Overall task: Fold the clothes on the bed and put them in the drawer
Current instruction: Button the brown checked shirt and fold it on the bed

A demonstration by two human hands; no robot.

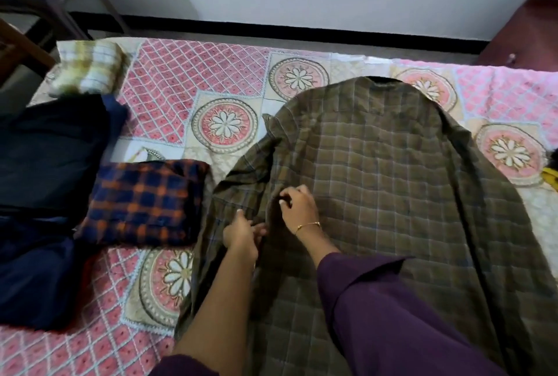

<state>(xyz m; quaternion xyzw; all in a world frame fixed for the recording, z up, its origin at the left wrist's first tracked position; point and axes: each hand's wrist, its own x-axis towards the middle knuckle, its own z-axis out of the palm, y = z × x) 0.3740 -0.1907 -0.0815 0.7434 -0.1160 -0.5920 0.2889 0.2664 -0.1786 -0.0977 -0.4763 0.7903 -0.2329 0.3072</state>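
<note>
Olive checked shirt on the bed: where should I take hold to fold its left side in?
Probably grip the olive checked shirt at its bunched left sleeve, coming from the left edge. The body lies flat, back up, collar away; both hands, left hand and right hand, already work that seam.
</note>
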